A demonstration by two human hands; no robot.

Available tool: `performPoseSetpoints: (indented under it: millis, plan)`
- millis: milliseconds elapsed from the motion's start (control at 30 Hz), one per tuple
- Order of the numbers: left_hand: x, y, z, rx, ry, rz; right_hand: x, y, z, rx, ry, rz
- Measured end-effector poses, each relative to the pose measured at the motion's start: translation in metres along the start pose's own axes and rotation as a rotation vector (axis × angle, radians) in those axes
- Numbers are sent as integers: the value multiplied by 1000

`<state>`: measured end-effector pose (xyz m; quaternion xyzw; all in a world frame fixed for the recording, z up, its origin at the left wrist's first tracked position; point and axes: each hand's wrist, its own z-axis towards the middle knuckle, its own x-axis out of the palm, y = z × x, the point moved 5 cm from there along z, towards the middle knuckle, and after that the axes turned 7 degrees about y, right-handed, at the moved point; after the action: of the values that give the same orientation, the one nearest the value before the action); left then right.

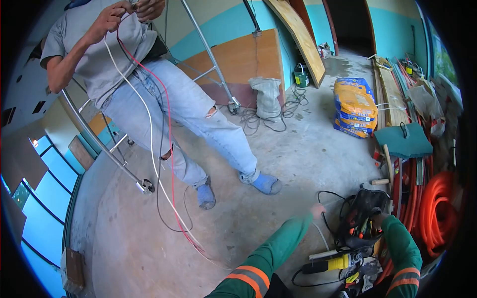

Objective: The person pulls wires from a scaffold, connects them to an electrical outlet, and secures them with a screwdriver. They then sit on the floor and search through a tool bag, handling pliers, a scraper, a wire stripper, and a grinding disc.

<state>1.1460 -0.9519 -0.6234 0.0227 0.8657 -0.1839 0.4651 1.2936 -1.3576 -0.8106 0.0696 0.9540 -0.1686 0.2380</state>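
Inside black bag rim (366, 193), right hand (378, 219), left hand (317, 211) by cable (326, 223), grips unclear, broad floor (293, 154) beyond

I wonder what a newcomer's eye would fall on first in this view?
Likely the bright orange coil at far right, then the stacked orange-and-blue sacks on the floor beyond it. At left, a co-worker in torn jeans stands by a metal frame, a red cable and a white one trailing from their hands.

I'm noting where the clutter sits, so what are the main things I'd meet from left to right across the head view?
Blue-lit windows, nearest scaffold wheel, pale sack, green bucket, stacked orange-and-blue bags, coiled orange hose.
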Motion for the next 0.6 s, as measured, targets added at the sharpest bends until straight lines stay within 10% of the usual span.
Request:
performPoseSetpoints:
  millis: [33,133,267,600]
  plan:
    - [-2,1,-1,-3,0,-4,4,-5,3,306,129,230]
    - [-5,3,-2,-7,11,3,-2,7,-41,-314,-135,-443]
    - [-7,6,-6,-27,-12,-33,-2,6,-93,-646,-353,-574]
    - [-7,5,-6,-71,7,-111,-3,8,-53,-662,-349,-595]
